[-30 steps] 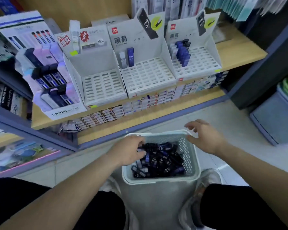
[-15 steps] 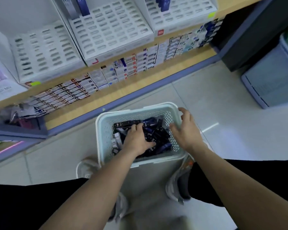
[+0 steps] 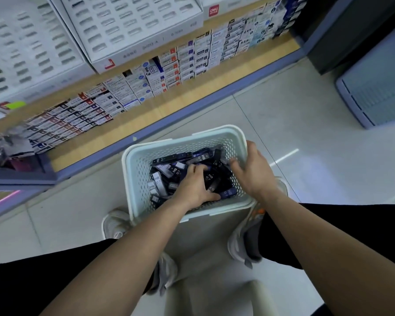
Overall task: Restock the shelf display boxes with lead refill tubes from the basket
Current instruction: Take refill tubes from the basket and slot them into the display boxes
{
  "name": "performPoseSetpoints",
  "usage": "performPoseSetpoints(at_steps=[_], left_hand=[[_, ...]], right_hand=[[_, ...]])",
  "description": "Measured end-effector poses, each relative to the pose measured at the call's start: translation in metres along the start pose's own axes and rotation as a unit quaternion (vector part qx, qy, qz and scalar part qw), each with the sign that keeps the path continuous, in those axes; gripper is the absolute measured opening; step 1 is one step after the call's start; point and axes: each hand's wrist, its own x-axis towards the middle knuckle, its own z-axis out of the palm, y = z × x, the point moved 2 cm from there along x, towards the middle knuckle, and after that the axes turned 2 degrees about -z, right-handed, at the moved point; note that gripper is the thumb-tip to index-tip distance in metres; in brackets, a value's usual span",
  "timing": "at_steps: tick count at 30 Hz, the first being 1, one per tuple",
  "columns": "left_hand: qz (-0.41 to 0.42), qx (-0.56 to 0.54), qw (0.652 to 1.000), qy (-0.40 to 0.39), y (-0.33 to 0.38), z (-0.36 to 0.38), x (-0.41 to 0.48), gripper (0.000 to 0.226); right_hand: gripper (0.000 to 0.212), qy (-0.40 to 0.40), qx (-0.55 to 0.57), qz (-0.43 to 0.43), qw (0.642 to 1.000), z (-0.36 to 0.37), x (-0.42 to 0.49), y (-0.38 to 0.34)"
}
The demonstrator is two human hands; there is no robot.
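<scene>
The left hand [image 3: 193,185] lies palm down inside the basket [image 3: 136,176], its fingers bent into the pile and its thumb stretched along the near side; the fingertips are buried among the tubes, so I cannot tell whether they grip one. The right hand [image 3: 254,173] holds the basket's right wall, with the thumb laid over the rim on the outside and the curled fingers inside against the perforated plastic. Between and under both hands lie the lead refill tubes [image 3: 175,170], a loose heap of dark and grey cases, several marked HB and 0.7, filling the bottom of the pale basket. The basket stands just in front of the person's legs, with a grey shoe on the left [image 3: 115,222] and another on the right [image 3: 246,238], both on the light tiled floor [image 3: 294,124]. Beyond the basket runs a wooden shelf [image 3: 169,108] with a blue front edge, on which rows of small printed cartons [image 3: 169,69] are packed side by side. Above and behind them sit the white display boxes [image 3: 135,26], their slotted trays tilted toward the viewer, with most of the slots in view showing no tubes. Far right, a grey-blue ribbed bin [image 3: 379,87] stands on the floor.
</scene>
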Motion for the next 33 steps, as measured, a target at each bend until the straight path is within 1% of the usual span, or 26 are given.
performPoseSetpoints(at_steps=[2,6,12,15,20,24,31,33], left_hand=[[-0.003,-0.021,1.000,-0.012,0.0000,0.0021,0.0000,0.094],[-0.015,-0.026,0.999,-0.025,0.0017,0.0069,0.0017,0.093],[-0.030,-0.036,0.998,-0.047,0.0039,0.0052,0.0045,0.099],[-0.033,-0.029,0.998,-0.054,0.0061,0.0043,0.0064,0.097],[-0.022,-0.023,0.998,-0.062,0.0042,0.0084,0.0044,0.087],[-0.010,-0.028,0.997,-0.074,0.0040,0.0068,0.0052,0.085],[0.013,-0.047,0.998,-0.050,0.0037,0.0070,0.0043,0.086],[0.017,-0.039,0.998,-0.053,0.0039,0.0070,0.0052,0.084]], right_hand=[[0.043,0.002,0.001,0.003,1.000,0.0009,0.0004,0.0012],[0.037,0.000,0.003,0.006,1.000,0.0011,0.0011,0.0015],[0.035,0.001,0.000,0.003,1.000,0.0002,-0.0002,0.0002],[0.033,0.002,0.000,0.008,1.000,0.0004,-0.0007,-0.0003],[0.030,0.000,-0.001,0.012,1.000,-0.0007,-0.0007,-0.0001],[0.028,-0.001,0.000,0.010,1.000,-0.0010,-0.0011,-0.0011],[0.025,0.000,0.000,0.009,1.000,-0.0009,-0.0014,-0.0014],[0.025,-0.001,0.000,0.009,1.000,-0.0008,-0.0012,-0.0012]])
